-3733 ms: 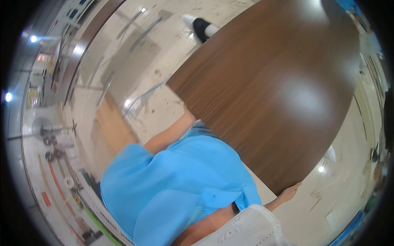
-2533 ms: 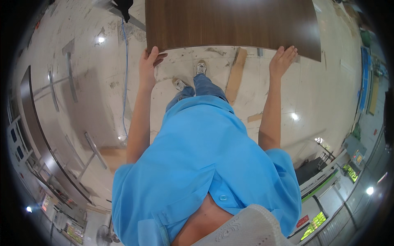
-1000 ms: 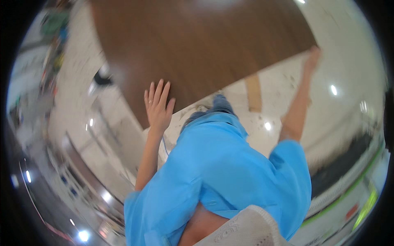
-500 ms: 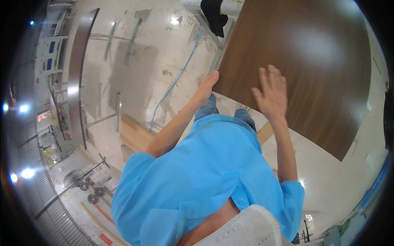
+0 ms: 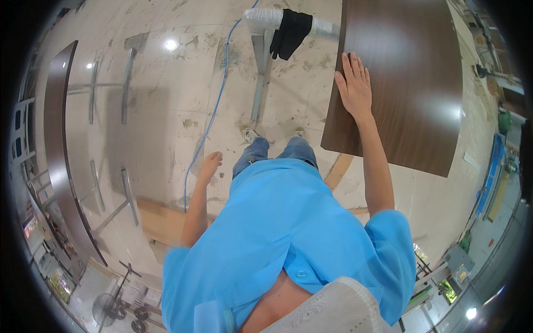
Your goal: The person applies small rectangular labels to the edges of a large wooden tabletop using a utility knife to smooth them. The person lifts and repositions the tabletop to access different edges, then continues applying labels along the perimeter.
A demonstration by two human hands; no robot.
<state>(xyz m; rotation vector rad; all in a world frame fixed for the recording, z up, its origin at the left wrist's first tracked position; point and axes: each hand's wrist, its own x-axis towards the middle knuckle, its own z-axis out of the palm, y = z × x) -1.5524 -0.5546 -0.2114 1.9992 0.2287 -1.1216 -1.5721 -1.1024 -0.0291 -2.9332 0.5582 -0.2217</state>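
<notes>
A large dark-brown wood-grain board (image 5: 411,83) lies to my right, raised on a support. My right hand (image 5: 355,86) rests flat on its top near the left edge, fingers stretched out. My left hand (image 5: 210,165) hangs beside my left leg, away from the board. Its fingers are loosely bent and nothing shows in them. To the left of the board, a metal stand (image 5: 260,77) carries a crossbar wrapped in clear plastic (image 5: 262,21). Over that crossbar hangs a black cloth (image 5: 291,33). What holds up the board is mostly hidden beneath it.
A blue hose (image 5: 214,114) runs along the stained floor left of my feet. Farther left, another dark board (image 5: 57,133) stands by metal frames (image 5: 126,86). A light-brown panel (image 5: 158,219) lies near my left elbow. A floor fan (image 5: 105,308) is at lower left.
My left hand has let go of the board's near-left corner and dropped to my side. My right hand has shifted toward the board's left edge. The view has turned, showing more of the stand.
</notes>
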